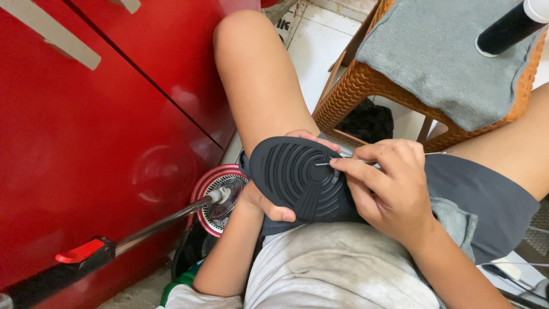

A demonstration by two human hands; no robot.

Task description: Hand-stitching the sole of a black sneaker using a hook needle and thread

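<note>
Fingers point(349, 167) of the right hand point(389, 191) pinched tight on a thin silver metal needle point(325, 163), tip laid against the edge of the tread. Thumb and forefinger do the gripping; remaining fingers curl underneath.

Left hand point(269, 203) wrapped around the black rubber shoe sole with curved ridged tread point(297, 180). Thumb shows at the lower edge, fingertips peek over the top rim. Sole faces up, toe end toward the left knee, resting in the lap between bare thigh and dark grey shorts point(486, 200).

Step in hand, as judged: hand-stitching along the sole's rim, needle at or just entering the edge near the forefoot. A pale thread appears to trail from the needle toward the right, past the knuckles; too fine to be sure.

Next move likely calls for a firm, straight push through stiff rubber while the left hand braces the shoe against twisting. Slip risk: needle skating off the ridges toward the holding fingers.

Surroundings: glossy red cabinet door point(86, 143) to the left, long metal-shafted tool with black and red handle point(114, 246) leaning by a round red-rimmed disc point(214, 197). Orange woven plastic stool point(366, 86) with grey cloth pad point(440, 57) ahead, black cylinder point(506, 28) lying on it.
</note>
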